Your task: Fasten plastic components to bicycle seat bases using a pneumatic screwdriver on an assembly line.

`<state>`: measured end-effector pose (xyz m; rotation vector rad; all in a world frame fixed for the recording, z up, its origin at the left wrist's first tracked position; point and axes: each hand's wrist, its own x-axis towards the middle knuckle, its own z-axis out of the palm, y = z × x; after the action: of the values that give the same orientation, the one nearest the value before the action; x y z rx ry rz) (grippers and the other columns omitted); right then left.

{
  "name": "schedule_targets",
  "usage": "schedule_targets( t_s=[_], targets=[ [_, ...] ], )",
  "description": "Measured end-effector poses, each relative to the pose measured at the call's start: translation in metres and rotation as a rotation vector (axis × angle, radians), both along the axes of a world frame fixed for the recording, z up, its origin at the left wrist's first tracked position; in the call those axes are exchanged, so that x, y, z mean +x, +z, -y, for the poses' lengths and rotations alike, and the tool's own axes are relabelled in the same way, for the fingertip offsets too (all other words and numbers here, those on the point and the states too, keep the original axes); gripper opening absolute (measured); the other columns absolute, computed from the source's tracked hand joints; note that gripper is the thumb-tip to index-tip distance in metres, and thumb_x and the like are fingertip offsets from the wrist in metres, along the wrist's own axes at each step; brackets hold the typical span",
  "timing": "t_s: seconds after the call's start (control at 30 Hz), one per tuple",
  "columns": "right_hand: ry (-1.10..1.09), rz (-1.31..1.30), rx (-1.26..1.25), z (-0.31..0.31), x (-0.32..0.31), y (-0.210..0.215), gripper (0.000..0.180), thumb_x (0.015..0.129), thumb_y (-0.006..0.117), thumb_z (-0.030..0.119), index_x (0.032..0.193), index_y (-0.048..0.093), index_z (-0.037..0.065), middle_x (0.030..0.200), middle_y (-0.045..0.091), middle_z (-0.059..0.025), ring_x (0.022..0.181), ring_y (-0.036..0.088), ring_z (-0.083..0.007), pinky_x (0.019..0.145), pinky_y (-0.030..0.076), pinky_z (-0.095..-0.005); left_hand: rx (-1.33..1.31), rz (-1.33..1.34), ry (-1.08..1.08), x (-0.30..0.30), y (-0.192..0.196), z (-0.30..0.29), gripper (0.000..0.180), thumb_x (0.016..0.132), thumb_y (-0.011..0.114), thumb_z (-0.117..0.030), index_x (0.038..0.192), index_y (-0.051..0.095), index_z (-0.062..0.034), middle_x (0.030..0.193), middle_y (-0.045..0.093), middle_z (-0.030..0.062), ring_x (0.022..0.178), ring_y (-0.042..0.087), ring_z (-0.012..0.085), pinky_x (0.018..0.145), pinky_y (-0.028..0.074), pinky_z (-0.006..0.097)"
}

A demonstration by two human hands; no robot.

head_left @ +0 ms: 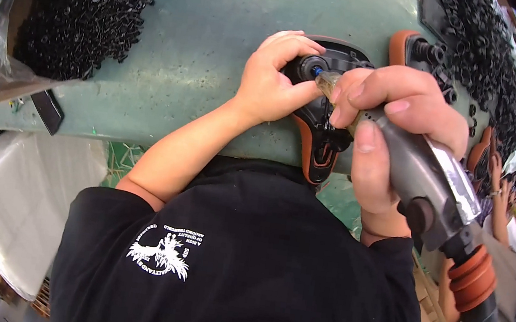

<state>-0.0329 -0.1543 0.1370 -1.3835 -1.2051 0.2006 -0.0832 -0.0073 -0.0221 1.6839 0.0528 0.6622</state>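
Observation:
An upturned bicycle saddle point(305, 136), black underneath with orange sides, lies at the table's front edge, its narrow nose toward me. My left hand point(275, 80) grips its wide end, fingers over the far rim and thumb beside a round black part point(310, 65). In my right hand point(405, 109) is a grey power screwdriver point(422, 173), slanting down to the left. Its blue-tipped bit point(317, 70) meets the middle of that round part. Whether a screw sits under the bit cannot be seen. My right fingers hide part of the saddle.
Small black screws point(87, 21) fill a plastic-lined box at the left, with a flat black object point(47, 111) by it. Another orange-sided saddle point(404, 48) and heaped black parts point(481, 53) lie at the right. A white wrapped stack point(31, 203) stands lower left; people point(503, 206) are far right.

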Motion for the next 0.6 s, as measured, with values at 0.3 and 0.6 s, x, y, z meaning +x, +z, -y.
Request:
schedule_targets(
  t_s=[0.3, 0.6],
  targets=[
    [0.049, 0.063, -0.067, -0.027, 0.018, -0.022, 0.023, 0.095, 0.059, -0.008, 0.11, 0.047, 0.004, 0.098, 0.066, -0.0193, 0.076, 0.065, -0.0244, 0.08, 0.059, -0.045, 0.032, 0.03, 0.009, -0.005, 0.004, -0.004, 0.035, 0.08, 0.084, -0.022, 0.11, 0.074, -0.0076, 0.117, 0.076, 0.0073, 0.122, 0.066, 0.0318, 0.115, 0.047, 0.048],
    [0.137, -0.049, -0.009, 0.001, -0.01, 0.011, 0.032, 0.096, 0.064, 0.006, 0.123, 0.048, 0.006, 0.116, 0.063, -0.0252, 0.07, 0.061, -0.0188, 0.071, 0.055, -0.0398, 0.197, -0.061, -0.158, -0.052, 0.031, -0.04, 0.042, 0.076, 0.088, -0.022, 0.11, 0.072, -0.0053, 0.12, 0.071, 0.0148, 0.12, 0.064, 0.0392, 0.106, 0.05, 0.047]
  ],
)
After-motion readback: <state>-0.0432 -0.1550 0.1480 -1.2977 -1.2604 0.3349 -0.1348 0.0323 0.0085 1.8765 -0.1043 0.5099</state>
